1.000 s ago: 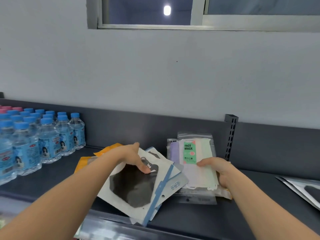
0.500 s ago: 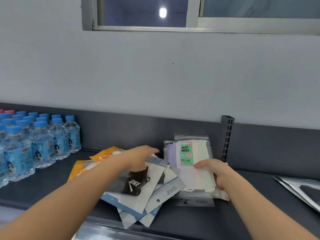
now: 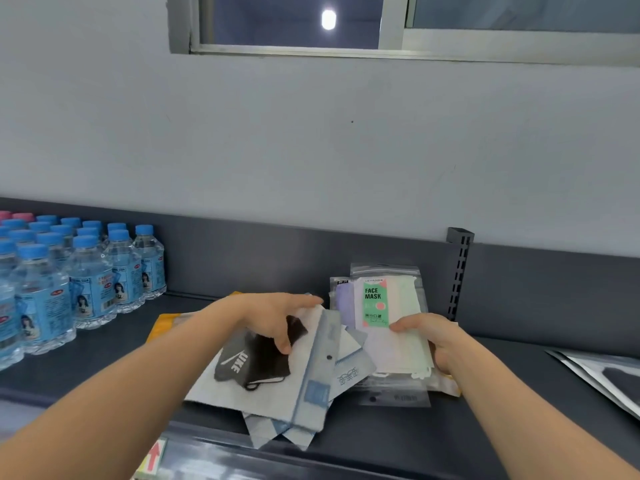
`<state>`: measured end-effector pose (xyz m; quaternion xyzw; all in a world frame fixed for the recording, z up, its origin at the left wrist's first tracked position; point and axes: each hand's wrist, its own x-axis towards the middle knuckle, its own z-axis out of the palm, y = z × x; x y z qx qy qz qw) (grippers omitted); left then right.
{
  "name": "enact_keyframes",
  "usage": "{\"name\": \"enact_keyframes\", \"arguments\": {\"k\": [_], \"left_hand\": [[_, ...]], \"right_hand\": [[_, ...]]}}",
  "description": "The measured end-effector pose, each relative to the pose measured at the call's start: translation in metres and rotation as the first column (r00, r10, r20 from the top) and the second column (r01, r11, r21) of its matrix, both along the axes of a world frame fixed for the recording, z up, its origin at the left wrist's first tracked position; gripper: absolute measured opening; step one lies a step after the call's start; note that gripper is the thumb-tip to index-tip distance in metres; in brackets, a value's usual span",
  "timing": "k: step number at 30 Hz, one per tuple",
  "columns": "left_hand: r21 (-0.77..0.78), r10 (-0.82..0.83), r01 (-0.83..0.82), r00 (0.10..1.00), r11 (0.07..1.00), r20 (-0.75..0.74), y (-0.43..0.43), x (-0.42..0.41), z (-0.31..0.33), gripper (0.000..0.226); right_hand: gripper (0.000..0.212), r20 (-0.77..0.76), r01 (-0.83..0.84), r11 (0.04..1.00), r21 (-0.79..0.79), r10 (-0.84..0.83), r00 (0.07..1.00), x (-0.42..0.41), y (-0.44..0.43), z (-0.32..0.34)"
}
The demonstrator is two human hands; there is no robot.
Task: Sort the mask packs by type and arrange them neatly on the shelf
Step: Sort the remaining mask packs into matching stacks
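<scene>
Black mask pack (image 3: 254, 363) in left hand (image 3: 273, 315)

black mask pack (image 3: 256, 362), blue-capped bottles (image 3: 86, 271)

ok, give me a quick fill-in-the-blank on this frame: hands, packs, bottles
The white pack in the left hand shows a ____ mask. The right hand grips a clear pack whose green label reads FACE ____. The front water bottles on the shelf have ____ caps.
Missing words: black; MASK; blue.
</scene>
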<state>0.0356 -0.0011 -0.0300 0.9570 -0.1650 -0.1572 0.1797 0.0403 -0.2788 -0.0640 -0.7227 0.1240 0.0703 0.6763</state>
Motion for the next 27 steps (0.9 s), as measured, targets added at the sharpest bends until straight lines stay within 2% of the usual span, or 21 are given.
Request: {"name": "enact_keyframes", "arguments": {"k": [2, 6, 11, 13, 17, 19, 22, 27], "left_hand": [[0.151, -0.097, 0.096, 0.995, 0.984, 0.0, -0.016, -0.001, 0.0, 0.098], [0.386, -0.188, 0.173, 0.982, 0.906, 0.001, -0.038, 0.004, 0.003, 0.108], [0.577, -0.283, 0.146, 0.947, 0.804, 0.154, -0.037, 0.01, 0.007, 0.106], [0.611, -0.29, 0.109, 0.935, 0.784, 0.205, -0.031, 0.011, 0.005, 0.107], [0.622, -0.305, 0.161, 0.943, 0.767, 0.133, -0.03, 0.013, 0.003, 0.115], [0.622, -0.324, 0.187, 0.939, 0.76, 0.113, -0.036, 0.013, 0.004, 0.11], [0.656, -0.335, 0.147, 0.927, 0.74, 0.17, -0.037, 0.014, 0.005, 0.107], [0.674, -0.348, 0.186, 0.931, 0.715, 0.113, -0.04, 0.016, 0.003, 0.105]], "right_hand": [[0.032, -0.002, 0.002, 1.0, 0.0, -0.002, 1.0, 0.0, 0.0, -0.001], [0.032, -0.003, 0.002, 1.0, 0.015, -0.002, 1.0, -0.001, -0.001, -0.001], [0.033, -0.005, -0.002, 1.0, 0.03, 0.002, 1.0, -0.003, -0.001, -0.002], [0.033, -0.004, -0.001, 1.0, 0.026, 0.001, 1.0, -0.003, -0.001, -0.001], [0.035, -0.006, -0.001, 1.0, 0.022, 0.001, 1.0, -0.002, 0.001, 0.0], [0.037, -0.004, 0.002, 1.0, 0.017, -0.002, 1.0, -0.001, 0.002, -0.001], [0.038, -0.004, 0.004, 1.0, 0.02, -0.004, 1.0, -0.001, 0.001, -0.001], [0.034, 0.002, 0.003, 1.0, 0.028, -0.003, 1.0, -0.002, 0.0, -0.002]]}}
